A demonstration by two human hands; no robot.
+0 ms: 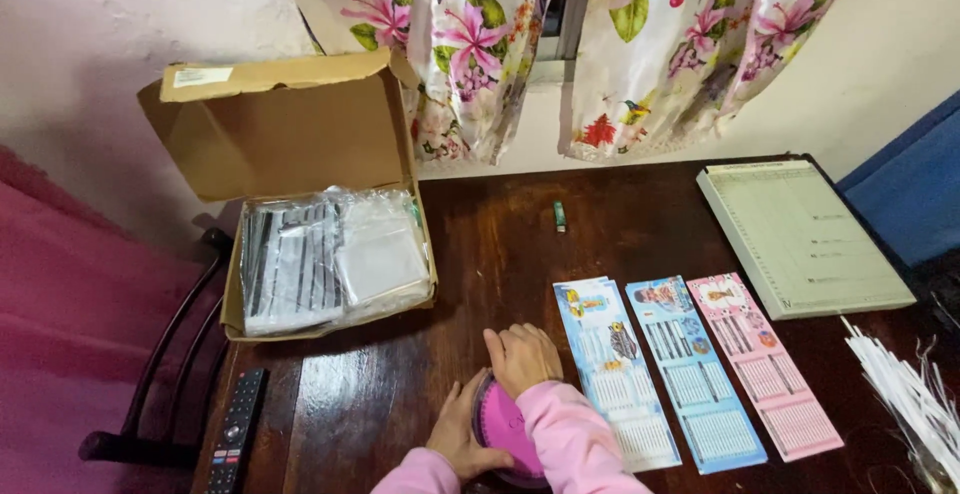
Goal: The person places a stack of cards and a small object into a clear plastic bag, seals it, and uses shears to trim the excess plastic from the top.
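A round pink disc-shaped object [500, 424] stands near the front edge of the dark wooden table [500, 244]. My left hand [458, 436] cups its left side and lower rim. My right hand [522, 356] rests over its top, fingers curled down on it. Both arms wear pink sleeves. Most of the disc is hidden under my right forearm. Just right of my hands lie three long printed cards side by side: a light blue one [612, 369], a blue one [693, 374] and a pink one [764, 364].
An open cardboard box [290, 134] with plastic-wrapped packs sits at the table's left. A black remote [236, 434] lies front left. A small green object [560, 216] lies mid-table. A pale green board [800, 239] and white strips [905, 394] are at the right. Floral curtains hang behind.
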